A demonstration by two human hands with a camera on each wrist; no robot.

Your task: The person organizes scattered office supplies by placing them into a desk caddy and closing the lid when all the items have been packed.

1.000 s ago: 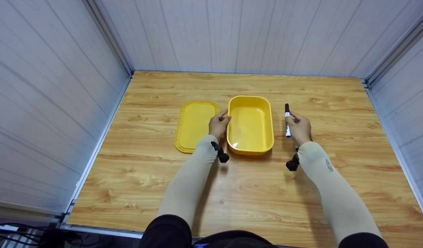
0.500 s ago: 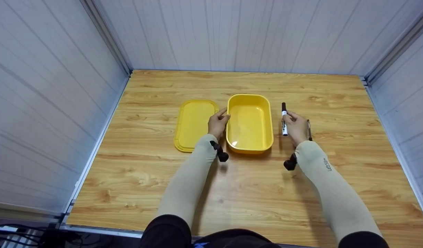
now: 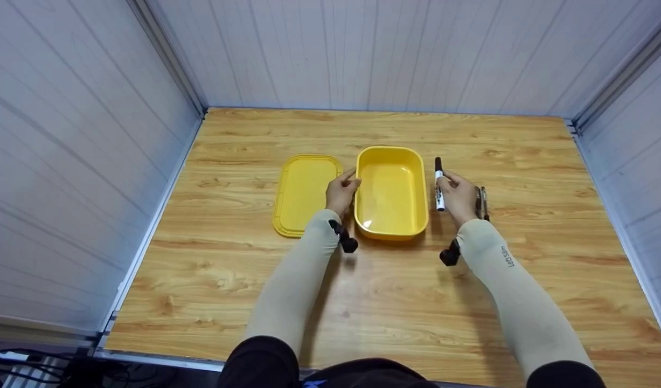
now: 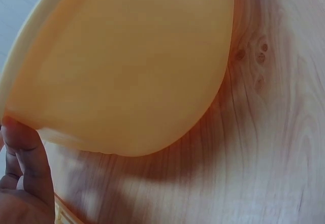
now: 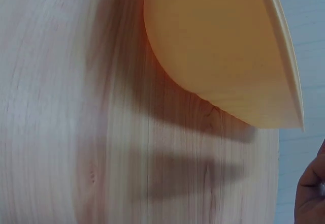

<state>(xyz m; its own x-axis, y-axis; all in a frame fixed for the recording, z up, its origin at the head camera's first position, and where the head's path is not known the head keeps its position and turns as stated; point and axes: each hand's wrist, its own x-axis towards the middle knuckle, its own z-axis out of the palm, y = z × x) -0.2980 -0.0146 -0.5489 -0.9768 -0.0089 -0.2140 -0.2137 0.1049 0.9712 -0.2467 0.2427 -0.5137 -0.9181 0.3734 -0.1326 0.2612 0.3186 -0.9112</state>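
Note:
A yellow plastic box (image 3: 392,229), open at the top, stands mid-table, and its bare inside shows from above. At its left side my left hand (image 3: 342,195) holds the rim; in the left wrist view the thumb (image 4: 21,135) lies against the box wall. Right of the box, my right hand (image 3: 459,198) pinches a white marker with a dark cap (image 3: 439,186) between thumb and fingers, its cap pointing away from me. In the right wrist view only part of that hand (image 5: 311,193) shows at the edge, with the marker out of sight.
The yellow lid (image 3: 306,194) lies flat left of the box, partly behind the left hand. Just right of the right hand lies a slim dark pen (image 3: 485,203), with another dark pen-like item (image 3: 478,202) beside it. White panel walls (image 3: 330,54) enclose the wooden table (image 3: 395,302).
My right hand has moved left with the marker, closer to the box, uncovering the pens behind it. The left hand and the box stay in place.

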